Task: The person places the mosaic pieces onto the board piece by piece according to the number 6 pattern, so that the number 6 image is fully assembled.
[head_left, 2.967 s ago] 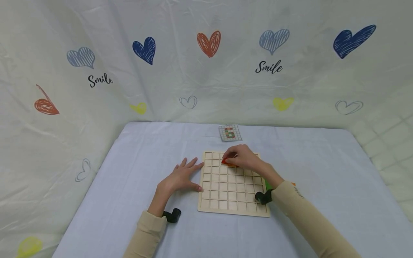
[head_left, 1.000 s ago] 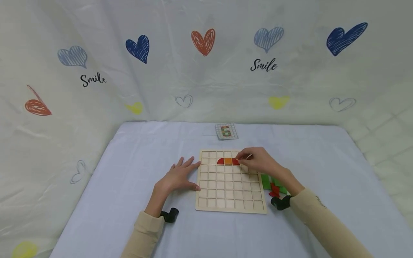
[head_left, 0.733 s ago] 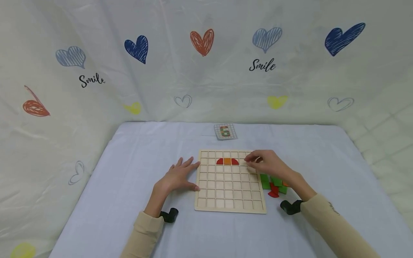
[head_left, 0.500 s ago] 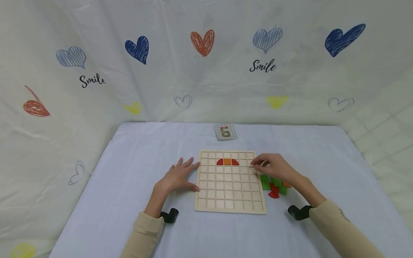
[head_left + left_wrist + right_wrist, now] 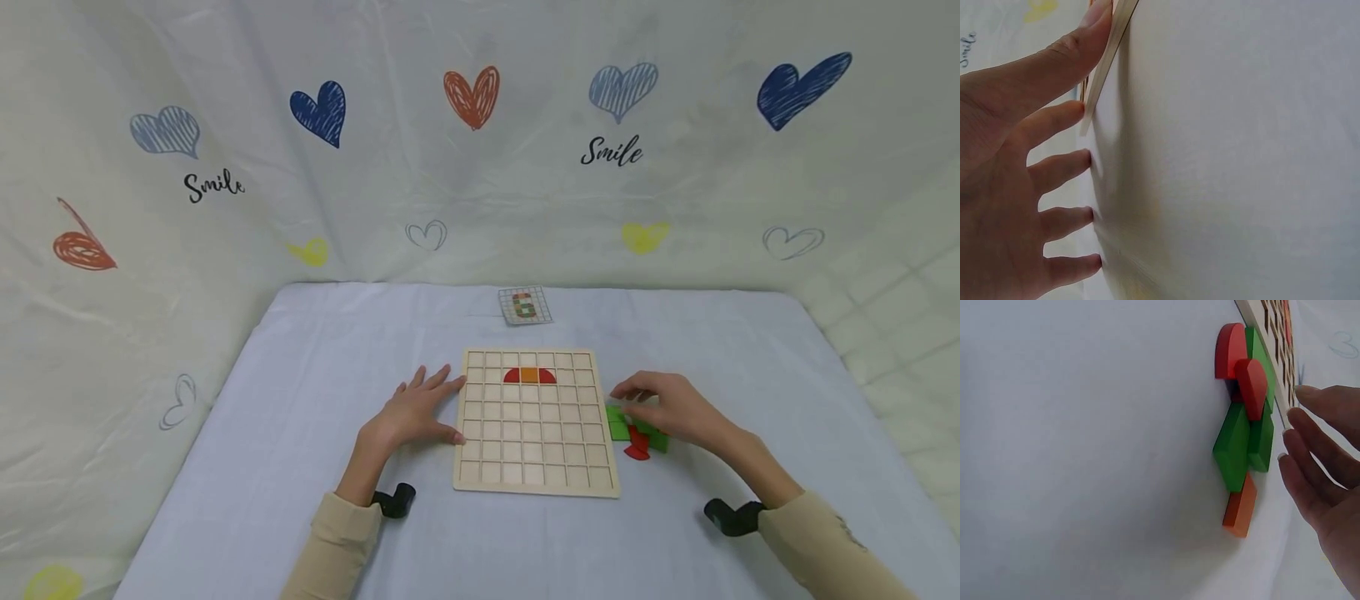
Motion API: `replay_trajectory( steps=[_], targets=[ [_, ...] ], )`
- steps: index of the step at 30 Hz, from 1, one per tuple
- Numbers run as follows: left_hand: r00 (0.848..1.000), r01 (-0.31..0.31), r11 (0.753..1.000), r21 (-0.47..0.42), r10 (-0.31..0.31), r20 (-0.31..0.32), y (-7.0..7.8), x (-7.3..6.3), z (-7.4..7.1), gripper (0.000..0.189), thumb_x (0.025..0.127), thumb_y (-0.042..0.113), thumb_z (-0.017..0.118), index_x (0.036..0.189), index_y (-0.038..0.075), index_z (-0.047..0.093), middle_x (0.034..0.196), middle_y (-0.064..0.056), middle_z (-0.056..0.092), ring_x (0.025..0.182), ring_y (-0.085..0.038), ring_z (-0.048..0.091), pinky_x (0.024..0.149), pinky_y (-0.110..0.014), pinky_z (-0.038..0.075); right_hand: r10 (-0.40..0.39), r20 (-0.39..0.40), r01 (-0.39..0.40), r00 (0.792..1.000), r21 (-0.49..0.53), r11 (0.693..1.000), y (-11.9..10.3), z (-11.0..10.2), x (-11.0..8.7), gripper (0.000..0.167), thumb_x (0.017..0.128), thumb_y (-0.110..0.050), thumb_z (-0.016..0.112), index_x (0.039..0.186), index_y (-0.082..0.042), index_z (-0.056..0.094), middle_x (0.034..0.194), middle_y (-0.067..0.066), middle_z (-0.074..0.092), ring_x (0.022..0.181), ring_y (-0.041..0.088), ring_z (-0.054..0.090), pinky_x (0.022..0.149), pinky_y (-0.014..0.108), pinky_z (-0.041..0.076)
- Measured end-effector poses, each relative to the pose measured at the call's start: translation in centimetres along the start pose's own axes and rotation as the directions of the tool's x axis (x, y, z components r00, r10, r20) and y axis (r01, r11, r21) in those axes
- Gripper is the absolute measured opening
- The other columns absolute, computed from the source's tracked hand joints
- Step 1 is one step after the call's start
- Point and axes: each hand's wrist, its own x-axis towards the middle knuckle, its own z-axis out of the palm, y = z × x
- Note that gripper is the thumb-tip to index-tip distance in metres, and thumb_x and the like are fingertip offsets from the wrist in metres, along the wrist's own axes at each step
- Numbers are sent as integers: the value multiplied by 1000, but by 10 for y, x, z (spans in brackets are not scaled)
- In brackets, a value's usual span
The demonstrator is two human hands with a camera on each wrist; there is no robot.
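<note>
A wooden grid board lies on the cloth, with an orange square block between two red quarter-round blocks in its second row. My left hand spreads its fingers, thumb and index fingertips right at the board's left edge. Above the loose blocks beside the board's right edge hovers my right hand, fingers loosely bent and holding nothing. The right wrist view shows that pile: red rounded blocks, several green blocks and an orange block.
A small pattern card with a coloured figure on a grid lies behind the board. White cloth covers the table, and a curtain printed with hearts hangs at the back.
My right hand has placed a second red block right of the orange one, let go, and moved right and nearer to the loose pile. The left hand stays at the board's edge.
</note>
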Motion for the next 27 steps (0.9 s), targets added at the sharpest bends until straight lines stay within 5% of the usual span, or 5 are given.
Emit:
replay_trajectory(
  steps=[13, 27],
  targets=[
    [1000, 8, 1000, 8, -8, 3, -1, 2, 1, 97, 79, 45, 87, 161, 24, 38, 172, -8, 22, 158, -46, 9, 123, -68, 15, -37, 8, 37, 999, -1, 999, 13, -6, -27, 28, 84, -1, 80, 110, -9, 75, 106, 0, 74, 88, 15, 66, 75, 26, 58],
    [1000, 6, 1000, 1, -6, 3, 0, 3, 2, 98, 79, 44, 88, 161, 24, 38, 171, -8, 23, 158, -46, 9, 123, -69, 16, -96, 10, 96, 995, -16, 995, 15, -6, -31, 29, 81, -1, 83, 109, -8, 76, 102, -2, 72, 85, 9, 62, 74, 25, 58]
  ],
)
